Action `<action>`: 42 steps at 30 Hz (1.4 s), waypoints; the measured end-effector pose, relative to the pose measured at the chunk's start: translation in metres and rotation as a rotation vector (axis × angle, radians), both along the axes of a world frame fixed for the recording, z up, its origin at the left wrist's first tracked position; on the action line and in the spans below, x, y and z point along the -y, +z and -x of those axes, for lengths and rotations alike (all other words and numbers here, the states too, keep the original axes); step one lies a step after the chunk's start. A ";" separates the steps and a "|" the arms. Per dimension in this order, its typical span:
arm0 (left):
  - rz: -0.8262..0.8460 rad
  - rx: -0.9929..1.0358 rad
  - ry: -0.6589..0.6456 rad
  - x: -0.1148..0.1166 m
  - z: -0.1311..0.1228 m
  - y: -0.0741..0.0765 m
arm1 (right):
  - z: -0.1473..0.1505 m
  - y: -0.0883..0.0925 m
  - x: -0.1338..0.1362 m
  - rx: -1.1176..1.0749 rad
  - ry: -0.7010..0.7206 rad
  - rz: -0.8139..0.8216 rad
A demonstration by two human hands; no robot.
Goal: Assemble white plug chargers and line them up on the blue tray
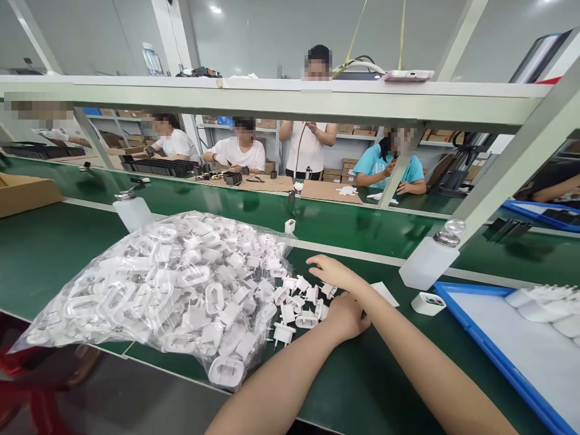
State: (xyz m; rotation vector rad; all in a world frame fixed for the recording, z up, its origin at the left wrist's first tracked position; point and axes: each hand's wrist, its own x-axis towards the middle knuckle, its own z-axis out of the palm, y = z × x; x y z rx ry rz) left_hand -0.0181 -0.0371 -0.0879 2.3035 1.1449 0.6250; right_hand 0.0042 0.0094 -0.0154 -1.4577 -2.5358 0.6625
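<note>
My right hand [334, 272] reaches left over the green bench, beyond my left hand. Its fingers stretch out, slightly apart, with nothing seen in them. They hover near the loose white plug parts [296, 302] spilled at the mouth of a clear plastic bag [181, 290] full of similar parts. My left hand [347, 317] rests low beside the pile, back toward me. Its fingers are hidden, so what it holds, if anything, cannot be seen. A small white card-like piece [385, 294] lies just past my right wrist.
A white plug housing [428, 304] stands near a blue-rimmed tray [502, 356] holding white adapters [544, 305]. Pump bottles [428, 263] stand right and back left [132, 211]. Another small housing [290, 226] sits on the green conveyor [335, 226]. Several people work across it.
</note>
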 end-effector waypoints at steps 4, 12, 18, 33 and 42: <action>-0.183 -0.074 -0.035 -0.001 0.001 0.000 | -0.019 -0.008 0.002 0.234 -0.072 0.129; -0.215 -0.164 -0.175 -0.005 0.007 0.002 | -0.043 -0.018 0.000 0.140 -0.271 -0.020; -0.185 -0.225 -0.010 -0.016 0.012 0.007 | -0.083 -0.025 0.009 -0.721 -0.480 0.187; 0.080 -0.390 0.625 -0.061 -0.011 0.027 | -0.114 -0.062 0.026 -0.912 -0.569 0.044; 0.064 -0.245 0.665 -0.162 -0.002 0.034 | -0.120 -0.069 0.017 -0.252 -0.636 -0.348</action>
